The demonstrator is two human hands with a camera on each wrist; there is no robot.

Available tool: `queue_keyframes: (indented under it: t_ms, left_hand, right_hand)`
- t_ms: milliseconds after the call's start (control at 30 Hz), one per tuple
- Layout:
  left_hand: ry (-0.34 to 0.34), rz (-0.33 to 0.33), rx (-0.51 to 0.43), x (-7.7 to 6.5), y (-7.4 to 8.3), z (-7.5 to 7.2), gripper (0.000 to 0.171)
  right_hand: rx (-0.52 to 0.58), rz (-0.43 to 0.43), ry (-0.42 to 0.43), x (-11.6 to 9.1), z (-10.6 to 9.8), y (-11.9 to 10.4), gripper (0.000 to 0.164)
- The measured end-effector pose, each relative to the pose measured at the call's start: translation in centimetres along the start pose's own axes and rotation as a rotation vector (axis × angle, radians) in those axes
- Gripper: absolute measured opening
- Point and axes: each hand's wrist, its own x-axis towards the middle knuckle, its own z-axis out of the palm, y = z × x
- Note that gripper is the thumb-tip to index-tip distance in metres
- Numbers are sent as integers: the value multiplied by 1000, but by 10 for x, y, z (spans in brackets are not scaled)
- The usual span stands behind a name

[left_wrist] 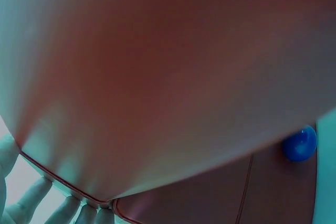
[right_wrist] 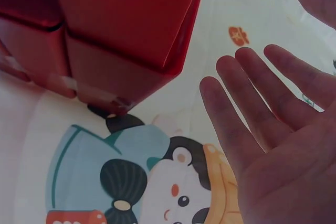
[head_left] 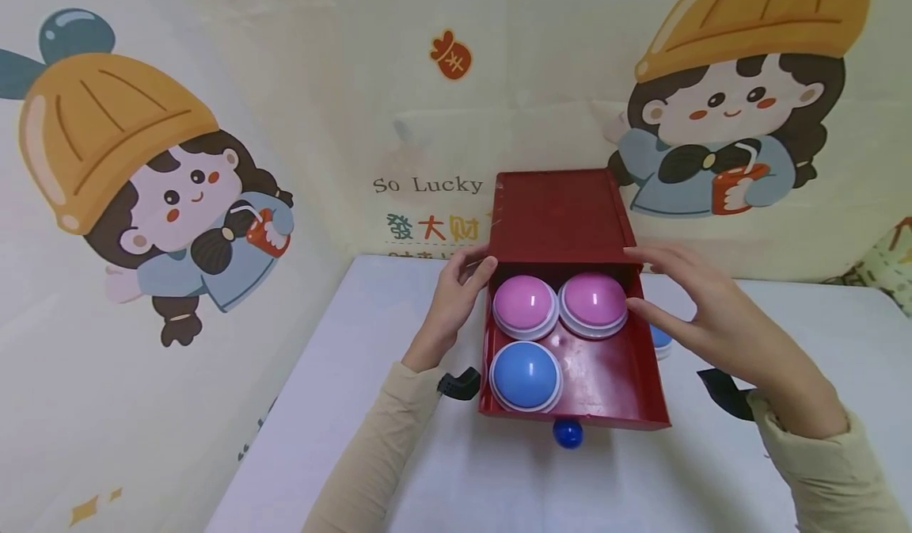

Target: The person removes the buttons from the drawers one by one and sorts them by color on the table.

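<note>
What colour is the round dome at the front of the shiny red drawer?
The shiny round dome is blue; the head view shows it best.

Soft light, small glints on the pink domes (head_left: 523, 307), heavy blur in the left wrist view

Wall cloth (head_left: 399, 121), left of the red box (head_left: 559, 220): printed text "So Lucky"; directly below it, "發大财". Lowest line: partly hidden, unreadable.

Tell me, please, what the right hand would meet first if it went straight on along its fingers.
The right hand would probably meet the box first, on its right side, though the depth of the gap is unclear.
</note>
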Motion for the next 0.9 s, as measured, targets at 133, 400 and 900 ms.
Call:
queue_keyframes:
  t_ms: [133,400,900]
  left_hand:
    - [0,5,6,0,0,1,44]
    - [16,-2,-1,-1,-2,-1,42]
    - [16,14,9,-3,0,1,44]
  right_hand:
    - [17,2,-13,1,1,-5,70]
    - [61,16,-66,6,2,-19,66]
    - [138,42,-159,10,6,-36,66]
